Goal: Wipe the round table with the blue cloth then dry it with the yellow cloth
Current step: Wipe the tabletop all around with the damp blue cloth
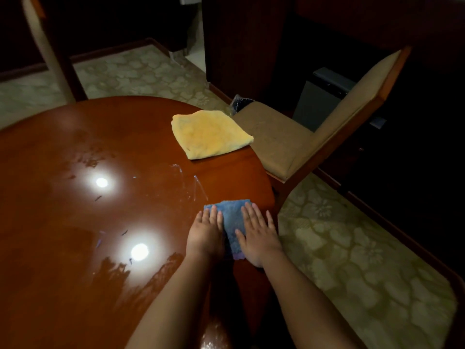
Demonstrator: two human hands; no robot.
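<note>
Blue cloth [232,217] lies at the bench's [75,222] four o'clock edge, half hidden under your left hand [206,235] and right hand [256,235], each grip flat and pressing. One yellow cloth [210,133] sits at one o'clock; two lamp glares.

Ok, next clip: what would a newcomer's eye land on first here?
Probably the two bright lamp reflections glaring off the glossy round table, left of centre. Next, both hands, left hand and right hand, pressed flat side by side on the blue cloth near the table's right edge. Beyond them, the folded yellow cloth lies untouched at the far right rim, beside a tan chair.
</note>
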